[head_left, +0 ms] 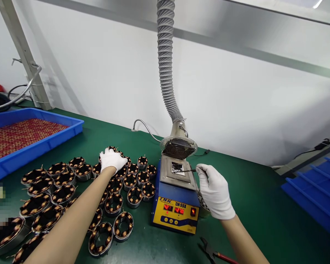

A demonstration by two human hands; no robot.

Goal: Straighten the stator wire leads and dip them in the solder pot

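White wall (112,73): stands behind the heating unit (178,220) and bounds the table's rear edge.

Green table (264,205): carries the heating unit. A broad stretch of its surface runs from the unit rightward to the blue rack (316,194); a narrower strip runs behind the unit to the wall.

Blue tray (57,138): well to the left of the unit, beyond the wound rings (114,211).

Ribbed duct (166,47): descends to a round fan hood (178,148) at the unit's rear.

Wound rings: grouped left of the unit, the closest just beside its left wall. Most lie flat, openings upward.

Right hand (215,189): right of the unit. Thumb and fingertips are pinched together on the thin rod (189,171).

Left hand (111,160): left of the unit, palm down over the far rings. Fingers are slightly spread and bent; whether they grip a ring cannot be told.

Side cutters (209,251): in front and to the right of the unit.

Thin rod: long axis nearly level, crosswise to the unit; tip points left over its shiny square well (178,167). Contact there cannot be determined.
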